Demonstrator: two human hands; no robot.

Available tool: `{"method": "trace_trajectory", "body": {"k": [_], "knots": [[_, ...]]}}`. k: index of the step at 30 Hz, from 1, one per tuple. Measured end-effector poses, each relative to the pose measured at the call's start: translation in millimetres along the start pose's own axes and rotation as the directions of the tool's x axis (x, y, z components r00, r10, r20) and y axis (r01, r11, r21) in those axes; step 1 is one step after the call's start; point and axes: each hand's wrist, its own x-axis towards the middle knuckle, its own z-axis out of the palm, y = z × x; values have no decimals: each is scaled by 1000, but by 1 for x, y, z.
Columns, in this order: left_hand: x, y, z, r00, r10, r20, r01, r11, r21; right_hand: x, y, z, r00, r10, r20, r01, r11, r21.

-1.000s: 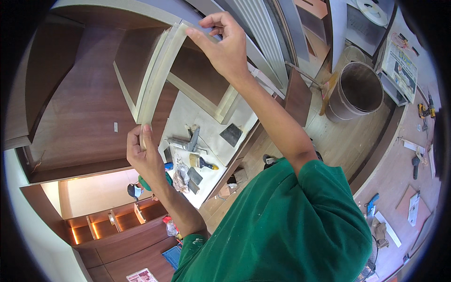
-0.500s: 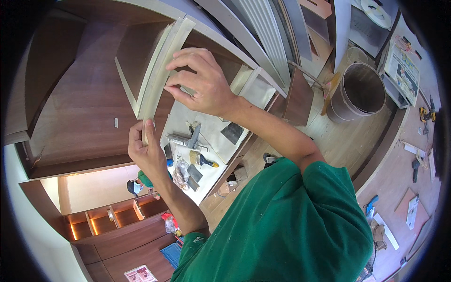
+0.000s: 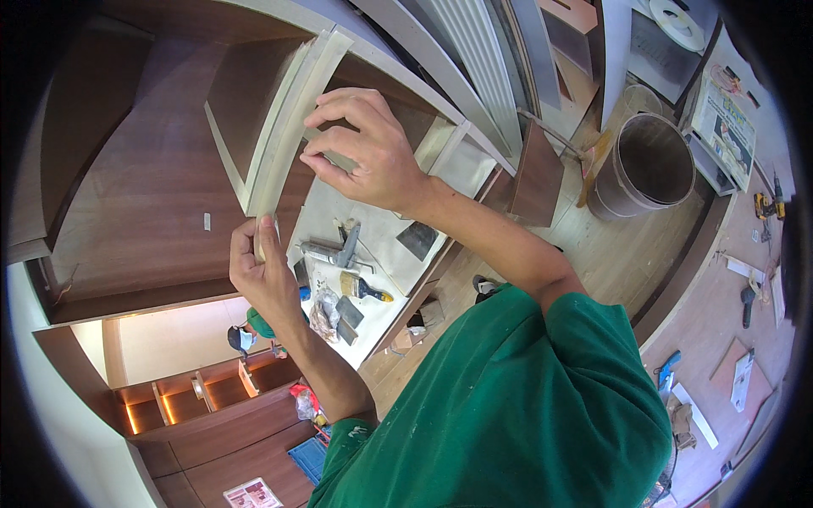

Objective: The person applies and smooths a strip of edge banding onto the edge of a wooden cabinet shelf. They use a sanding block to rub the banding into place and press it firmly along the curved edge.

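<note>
A pale strip [image 3: 296, 127] runs along the edge of a brown wooden cabinet [image 3: 161, 161]. My left hand [image 3: 265, 267] is closed at the strip's lower end, thumb and forefinger pinching a small pale piece there; the palm side is hidden. Farther up, my right hand [image 3: 364, 148] is beside the strip with its fingers bent. Its thumb and forefinger tips come together close to the strip's edge, and whatever lies between them is too small to make out. Below the hands, a caulking gun [image 3: 339, 250] and a paintbrush [image 3: 364, 288] lie on a white work surface [image 3: 389, 262].
Crumpled plastic [image 3: 323, 313] and dark flat pieces [image 3: 349, 313] lie near the brush. Long panels [image 3: 483, 68] lean behind the surface. At right are a large bucket [image 3: 652, 161], a cordless drill [image 3: 769, 206] and a bench [image 3: 703, 364]. Another person [image 3: 254, 328] stands farther off.
My right hand's fingertips have shifted very slightly right, away from the strip. The left hand stays at the strip's lower end.
</note>
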Motion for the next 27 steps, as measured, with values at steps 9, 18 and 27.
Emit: {"method": "trace_trajectory", "body": {"k": [9, 18, 27], "knots": [[2, -4, 0, 999, 32, -17, -32, 999, 28, 0, -1, 2, 1000, 13, 24, -13, 1000, 4], [0, -4, -1, 1000, 22, -9, -22, 999, 26, 5, -3, 5, 999, -38, 19, 39, 998, -39], [2, -2, -2, 1000, 8, -7, -7, 999, 42, 5, -2, 7, 1000, -19, 14, 20, 999, -39]]}}
